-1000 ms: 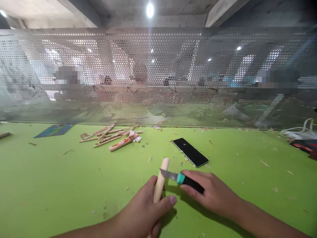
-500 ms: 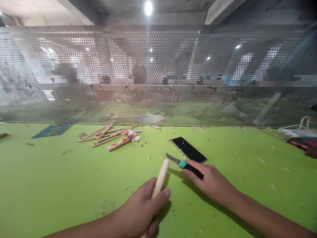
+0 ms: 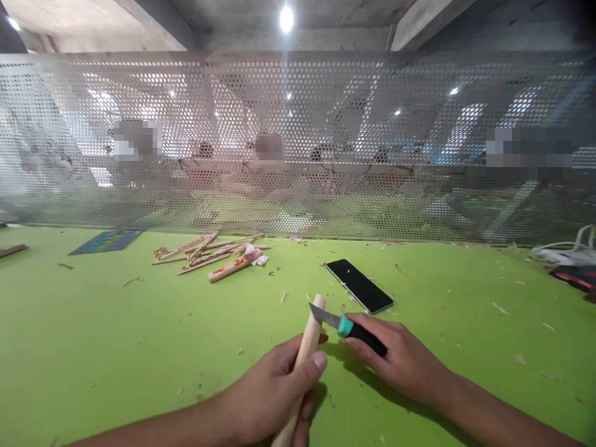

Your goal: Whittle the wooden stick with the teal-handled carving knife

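Observation:
My left hand (image 3: 284,388) is wrapped around a pale, round wooden stick (image 3: 309,341), which tilts up and away from me. Its upper end sticks out past my thumb. In my right hand (image 3: 395,357) is a utility knife (image 3: 365,338) with a black handle and a teal collar. The knife's blade lies across the stick near its top end and appears to touch it. Just beyond the knife, a black smartphone (image 3: 359,285) rests on the green table (image 3: 116,347), with a few wood shavings on and around it.
Several thin carved sticks (image 3: 205,251) lie in a pile at the back, beside a red-stained wooden piece (image 3: 235,266). A patterned flat sheet (image 3: 106,242) is at the left. White cables (image 3: 570,248) sit at the right edge. A perforated metal screen (image 3: 298,205) borders the table, with people behind it.
The knife blade has come from just beyond the stick's tip down onto its upper part. More of the stick's lower end now shows below my left hand. The view has shifted slightly.

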`<state>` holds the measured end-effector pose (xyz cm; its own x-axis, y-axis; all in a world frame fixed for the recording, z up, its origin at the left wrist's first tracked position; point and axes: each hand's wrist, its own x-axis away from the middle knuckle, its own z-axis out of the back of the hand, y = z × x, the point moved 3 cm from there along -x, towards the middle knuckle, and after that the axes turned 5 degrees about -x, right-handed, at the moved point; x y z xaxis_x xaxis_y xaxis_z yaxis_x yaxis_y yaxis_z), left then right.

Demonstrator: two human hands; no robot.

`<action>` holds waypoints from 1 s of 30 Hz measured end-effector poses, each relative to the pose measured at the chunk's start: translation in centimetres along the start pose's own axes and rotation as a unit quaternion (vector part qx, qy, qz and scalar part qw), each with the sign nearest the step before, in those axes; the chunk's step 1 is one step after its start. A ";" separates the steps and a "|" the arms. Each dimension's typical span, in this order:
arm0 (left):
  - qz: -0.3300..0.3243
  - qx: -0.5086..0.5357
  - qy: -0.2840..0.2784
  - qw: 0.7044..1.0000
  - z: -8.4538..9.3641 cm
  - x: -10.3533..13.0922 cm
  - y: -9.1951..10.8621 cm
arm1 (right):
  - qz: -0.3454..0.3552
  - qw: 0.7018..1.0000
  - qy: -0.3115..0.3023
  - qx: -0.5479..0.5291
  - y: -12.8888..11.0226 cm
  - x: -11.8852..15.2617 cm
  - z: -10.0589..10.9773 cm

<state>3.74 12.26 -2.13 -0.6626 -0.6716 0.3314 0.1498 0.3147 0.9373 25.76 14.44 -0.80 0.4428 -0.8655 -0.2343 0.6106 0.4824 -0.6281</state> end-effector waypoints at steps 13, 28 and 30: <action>-0.004 0.021 -0.022 1.000 0.1 -0.2 -0.1 | 0.055 0.996 -0.073 -0.001 -1.7 0.6 -2.0; -0.052 0.058 0.088 0.993 -0.3 -0.1 -0.6 | 0.050 0.994 -0.076 0.060 -3.3 1.4 -2.9; -0.066 0.073 0.098 0.990 -0.4 -0.2 -0.5 | 0.055 0.994 -0.061 0.074 -3.4 1.5 -3.0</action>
<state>4.07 11.94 -2.60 -0.5115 -0.8266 0.2346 -0.0454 0.2986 0.9533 22.40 11.07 -1.29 0.5835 -0.7875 -0.1982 0.6395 0.5961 -0.4855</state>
